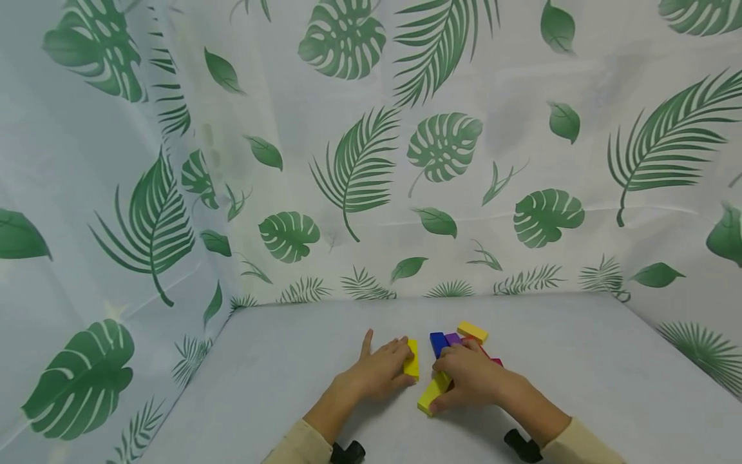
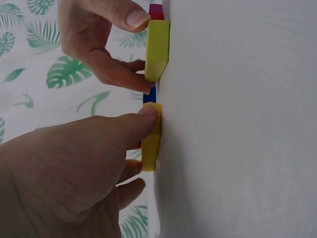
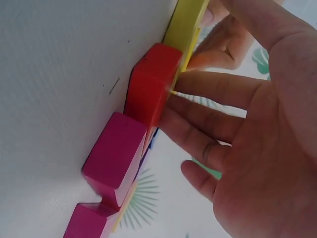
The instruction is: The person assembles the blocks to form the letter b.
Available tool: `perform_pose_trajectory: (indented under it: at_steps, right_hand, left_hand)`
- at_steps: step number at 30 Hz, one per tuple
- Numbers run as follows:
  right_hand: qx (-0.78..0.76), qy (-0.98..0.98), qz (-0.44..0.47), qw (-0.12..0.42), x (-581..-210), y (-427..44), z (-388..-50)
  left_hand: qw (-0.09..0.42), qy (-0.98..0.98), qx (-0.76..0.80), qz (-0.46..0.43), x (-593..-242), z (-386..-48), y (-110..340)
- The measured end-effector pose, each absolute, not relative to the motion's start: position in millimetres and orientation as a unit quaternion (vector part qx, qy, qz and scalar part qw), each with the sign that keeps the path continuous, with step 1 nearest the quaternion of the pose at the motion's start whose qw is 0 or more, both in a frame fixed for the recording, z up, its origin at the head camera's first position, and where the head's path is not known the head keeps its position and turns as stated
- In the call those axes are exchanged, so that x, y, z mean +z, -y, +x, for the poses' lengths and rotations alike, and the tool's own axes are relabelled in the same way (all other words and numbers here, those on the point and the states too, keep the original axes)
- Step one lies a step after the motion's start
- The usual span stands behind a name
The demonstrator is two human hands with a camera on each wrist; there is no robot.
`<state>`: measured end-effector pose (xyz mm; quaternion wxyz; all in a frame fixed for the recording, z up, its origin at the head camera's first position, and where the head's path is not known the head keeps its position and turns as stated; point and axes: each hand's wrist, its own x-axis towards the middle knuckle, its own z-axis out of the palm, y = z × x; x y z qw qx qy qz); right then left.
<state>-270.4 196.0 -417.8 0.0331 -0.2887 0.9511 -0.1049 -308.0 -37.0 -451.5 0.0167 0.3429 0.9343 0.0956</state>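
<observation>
On the white tabletop (image 1: pixel 261 393), the left hand (image 1: pixel 378 372) pinches a yellow block (image 1: pixel 412 362) between thumb and fingers. The right hand (image 1: pixel 472 374) pinches a lime block (image 1: pixel 432 394) near its ends. Around that hand's fingers lie a blue block (image 1: pixel 437 343), a purple block (image 1: pixel 452 338), a red block (image 3: pixel 152 82) and 2 magenta blocks (image 3: pixel 115 156).

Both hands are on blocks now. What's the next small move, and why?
I'd probably slide the yellow-green block toward the yellow block: the right hand pinches the former, the left hand holds the latter, and a small gap separates them.
</observation>
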Motion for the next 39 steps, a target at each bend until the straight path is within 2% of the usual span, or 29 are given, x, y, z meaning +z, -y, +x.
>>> perform_pose_trajectory:
  at_steps: [6, 17, 31, 39]
  right_hand:
    - [-0.132, -0.954, -0.261, 0.064, -416.1, -189.7, -270.3]
    - [-0.138, -0.957, -0.245, 0.072, -414.6, -186.6, -269.7]
    - [-0.113, -0.947, -0.289, 0.079, -416.2, -179.7, -279.9]
    - [-0.109, -0.951, -0.279, 0.076, -418.4, -164.5, -293.8]
  left_hand:
    - [0.019, -0.941, 0.065, 0.332, -450.3, -305.8, 44.4]
    - [0.039, -0.943, 0.072, 0.321, -451.4, -311.0, 76.1]
    - [0.087, -0.929, 0.139, 0.332, -453.4, -295.0, 119.5]
    - [0.068, -0.909, 0.166, 0.376, -448.5, -285.1, 132.2]
